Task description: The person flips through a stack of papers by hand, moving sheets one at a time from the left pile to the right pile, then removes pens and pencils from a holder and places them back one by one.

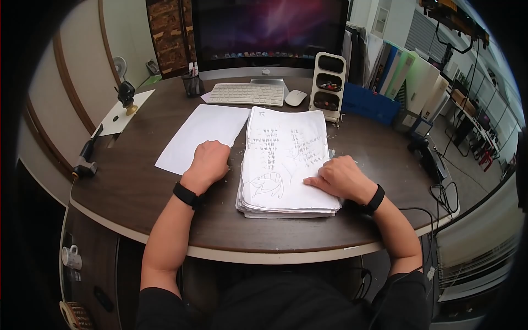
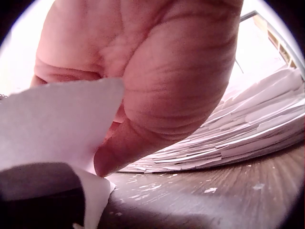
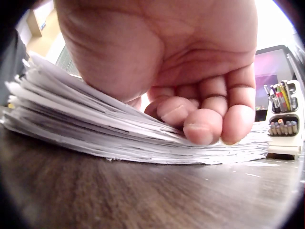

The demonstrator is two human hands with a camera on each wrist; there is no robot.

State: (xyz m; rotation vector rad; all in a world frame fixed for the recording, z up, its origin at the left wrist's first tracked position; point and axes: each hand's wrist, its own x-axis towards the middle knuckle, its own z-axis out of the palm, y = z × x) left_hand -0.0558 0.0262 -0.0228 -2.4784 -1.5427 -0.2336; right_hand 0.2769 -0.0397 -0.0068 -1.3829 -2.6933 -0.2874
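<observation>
While the paper stack [image 1: 289, 157] sits on the desk [image 1: 137, 201] between the two hands, the loose sheet [image 1: 206, 129] lies to its left, ahead and leftward of the left hand [image 1: 208, 162], which is clearly the nearer one to it. That hand is at the sheet's right edge, just beside the stack without appearing to touch it; its fingers are curled, and in the left wrist view the lifted paper passes between thumb and fingers, so it seems to be pinched. The stack's long axis runs away from the person, near to far, whereas the sheet's slants from near left to far right, its far right corner meeting the stack's far left end. The right hand [image 1: 344, 179] rests on the stack's right side, fingers bent in at the page edges and thumb lying on the top page; I cannot tell whether it grips any pages. Handwriting [image 1: 269, 148] runs in columns down that page, too small to read, with a line drawing [image 1: 265, 186] toward its near left corner. An Apple logo [image 1: 265, 71] shows under the monitor [image 1: 267, 33] screen; any labels on the binders [image 1: 401, 74] are illegible.
</observation>
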